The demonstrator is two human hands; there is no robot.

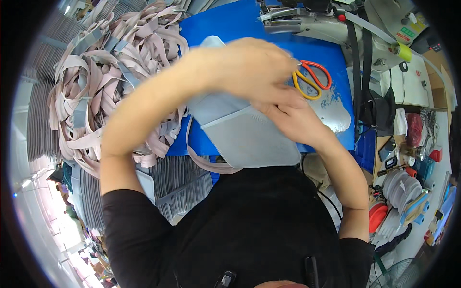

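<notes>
A light grey fabric panel [249, 139] with a seam across it lies in front of me, its near edge against my black shirt. My right hand [293, 115] is closed at the panel's right side, thumb towards the left, its fingertips partly covered. Across it reaches my left hand [259, 67], smeared by motion, so its fingers cannot be read. Scissors [314, 79] with one orange and one yellow handle loop lie just right of the left hand, their blades mostly hidden. A pinkish strap [206, 163] curves out from the panel's left side.
A tangled heap of pinkish straps [120, 86] covers the left, beside stacks of grey panels [180, 189]. Beneath the work is a blue tabletop [204, 29]. A sewing machine [321, 29] stands at the far right. Spools and white discs [401, 189] crowd the right side.
</notes>
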